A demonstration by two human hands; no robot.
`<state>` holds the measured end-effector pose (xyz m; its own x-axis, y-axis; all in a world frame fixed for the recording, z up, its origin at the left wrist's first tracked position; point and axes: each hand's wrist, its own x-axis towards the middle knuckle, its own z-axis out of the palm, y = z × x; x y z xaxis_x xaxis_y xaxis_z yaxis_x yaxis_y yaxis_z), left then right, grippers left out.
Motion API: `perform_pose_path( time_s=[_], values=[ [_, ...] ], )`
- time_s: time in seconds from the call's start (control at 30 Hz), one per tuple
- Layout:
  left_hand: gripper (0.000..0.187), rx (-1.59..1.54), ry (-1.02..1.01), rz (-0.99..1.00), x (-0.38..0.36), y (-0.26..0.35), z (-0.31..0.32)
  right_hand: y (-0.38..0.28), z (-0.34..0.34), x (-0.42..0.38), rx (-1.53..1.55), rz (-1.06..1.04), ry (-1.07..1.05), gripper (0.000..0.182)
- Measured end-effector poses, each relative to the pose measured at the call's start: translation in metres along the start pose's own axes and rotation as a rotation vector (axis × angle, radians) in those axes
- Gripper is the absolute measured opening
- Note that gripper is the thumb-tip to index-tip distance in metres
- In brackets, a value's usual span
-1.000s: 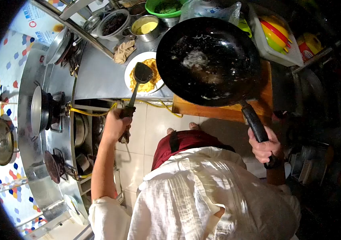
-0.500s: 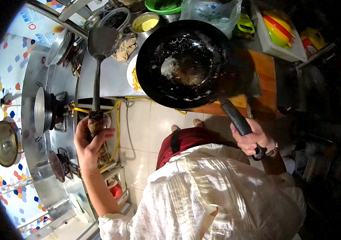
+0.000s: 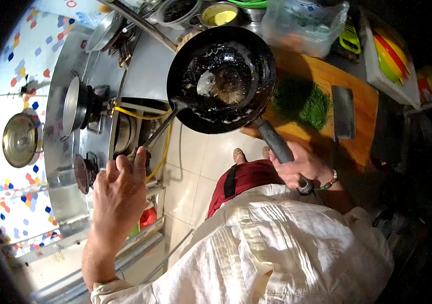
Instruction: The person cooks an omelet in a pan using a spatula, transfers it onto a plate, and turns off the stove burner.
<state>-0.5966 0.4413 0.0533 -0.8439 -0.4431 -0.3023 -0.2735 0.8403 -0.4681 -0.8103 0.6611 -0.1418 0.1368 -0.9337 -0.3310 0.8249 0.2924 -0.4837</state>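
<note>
I see the wok [image 3: 221, 78] held above the floor beside the stove [image 3: 82, 126], my right hand [image 3: 297, 169] clamped on its handle. My left hand [image 3: 120, 195] grips the spatula [image 3: 175, 116], its blade resting inside the wok. Chopped greens [image 3: 302, 104] and a cleaver [image 3: 343, 111] lie on the board [image 3: 363, 131].

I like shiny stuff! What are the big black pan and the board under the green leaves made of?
The pan looks like dark metal, maybe iron: black, with a greasy shine. The board looks like wood: orange-brown, smooth and dull.
</note>
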Motion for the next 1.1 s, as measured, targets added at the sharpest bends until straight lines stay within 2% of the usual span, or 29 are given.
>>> perform_pose_path(
  time_s=[0.07, 0.2, 0.37, 0.5, 0.57, 0.7, 0.97, 1.03, 1.1],
  values=[
    [0.049, 0.191, -0.012, 0.064, 0.006, 0.005, -0.002, -0.005, -0.008, 0.007, -0.007, 0.025, -0.052, 0.029],
    [0.042, 0.304, -0.008, -0.048, 0.026, 0.008, 0.018, -0.015, -0.021, 0.017, -0.018, 0.091, -0.178, 0.029],
    [0.043, 0.277, 0.085, -0.118, 0.035, -0.024, 0.046, -0.023, -0.007, 0.035, -0.032, 0.203, -0.238, 0.029],
    [0.052, 0.108, 0.161, -0.222, 0.009, -0.034, 0.046, -0.02, -0.003, 0.049, -0.007, 0.298, -0.251, 0.03],
    [0.051, 0.067, 0.023, -0.334, -0.019, -0.033, 0.035, -0.016, -0.001, 0.055, -0.007, 0.344, -0.262, 0.031],
    [0.049, 0.044, -0.124, -0.417, -0.053, -0.034, 0.037, -0.005, 0.003, 0.071, 0.01, 0.404, -0.249, 0.033],
    [0.045, 0.112, -0.045, -0.376, -0.053, -0.048, 0.103, 0.018, 0.023, 0.094, -0.023, 0.504, -0.268, 0.034],
    [0.044, 0.131, 0.094, -0.297, -0.049, -0.055, 0.115, 0.025, 0.027, 0.097, -0.021, 0.514, -0.272, 0.034],
    [0.044, 0.107, 0.133, -0.264, -0.045, -0.06, 0.123, 0.032, 0.03, 0.099, -0.021, 0.518, -0.272, 0.034]
  ],
)
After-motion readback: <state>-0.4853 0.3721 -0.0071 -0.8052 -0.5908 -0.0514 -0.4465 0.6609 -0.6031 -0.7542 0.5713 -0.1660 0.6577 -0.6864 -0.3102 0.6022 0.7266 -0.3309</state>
